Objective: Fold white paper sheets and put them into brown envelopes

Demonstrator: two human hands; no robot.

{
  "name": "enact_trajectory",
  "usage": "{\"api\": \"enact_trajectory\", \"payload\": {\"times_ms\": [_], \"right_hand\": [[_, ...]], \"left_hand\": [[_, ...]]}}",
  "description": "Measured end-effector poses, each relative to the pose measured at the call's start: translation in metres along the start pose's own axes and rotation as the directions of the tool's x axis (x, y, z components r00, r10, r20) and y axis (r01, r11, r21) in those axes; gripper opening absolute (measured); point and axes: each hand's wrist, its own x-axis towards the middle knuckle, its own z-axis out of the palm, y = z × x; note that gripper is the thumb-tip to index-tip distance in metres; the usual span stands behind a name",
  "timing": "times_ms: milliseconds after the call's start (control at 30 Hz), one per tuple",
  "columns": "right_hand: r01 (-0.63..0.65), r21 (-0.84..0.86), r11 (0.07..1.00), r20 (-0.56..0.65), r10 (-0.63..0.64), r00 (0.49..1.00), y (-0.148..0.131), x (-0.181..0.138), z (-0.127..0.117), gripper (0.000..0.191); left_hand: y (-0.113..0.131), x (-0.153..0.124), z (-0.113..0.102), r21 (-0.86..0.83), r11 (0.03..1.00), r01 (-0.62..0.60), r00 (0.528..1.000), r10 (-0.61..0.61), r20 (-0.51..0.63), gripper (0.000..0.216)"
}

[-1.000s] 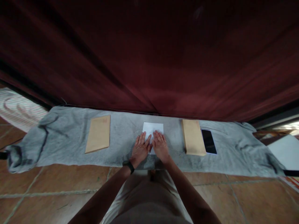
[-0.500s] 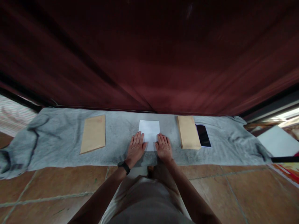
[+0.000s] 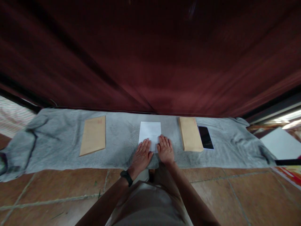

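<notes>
A white sheet of paper (image 3: 150, 128) lies flat on a grey cloth in front of me. My left hand (image 3: 142, 155) rests with fingers stretched out over the paper's lower left part, and a dark watch (image 3: 126, 177) circles that wrist. On the lower right edge of the sheet lies my right hand (image 3: 166, 150), its fingers extended and flat. Neither hand grips anything. Part of the paper's near edge is hidden under the hands.
The grey cloth (image 3: 122, 131) covers a long narrow surface. To the left lies a brown envelope (image 3: 93, 135); to the right are a stack of brown envelopes (image 3: 191, 134) and a smartphone (image 3: 205, 137). A dark red curtain (image 3: 150, 62) hangs behind. Floor tiles (image 3: 77, 182) show below.
My left hand has slid right and a little nearer to me, covering more of the paper's lower part. The right hand stays almost in place.
</notes>
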Motion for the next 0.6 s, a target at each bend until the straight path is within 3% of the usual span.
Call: {"api": "enact_trajectory", "payload": {"times_ms": [167, 300, 467, 600], "right_hand": [[0.003, 0.001, 1.000, -0.001, -0.003, 1.000, 0.001, -0.001, 0.000, 0.053], [0.007, 0.014, 1.000, 0.012, -0.007, 1.000, -0.007, -0.001, -0.002, 0.052], [0.192, 0.102, 0.976, 0.082, -0.200, 0.976, -0.030, -0.015, -0.008, 0.050], [0.320, 0.142, 0.937, 0.136, -0.339, 0.931, -0.016, -0.036, -0.021, 0.057]], "left_hand": [[-0.029, -0.027, -0.007, 0.047, 0.993, 0.105, 0.994, -0.103, -0.041, 0.062], [-0.035, -0.035, -0.007, 0.056, 0.993, 0.105, 0.994, -0.103, -0.037, 0.062], [-0.034, -0.034, -0.005, 0.052, 0.994, 0.097, 0.994, -0.094, -0.054, 0.063], [-0.039, -0.038, -0.008, 0.048, 0.998, 0.032, 0.998, -0.030, -0.057, 0.065]]}}
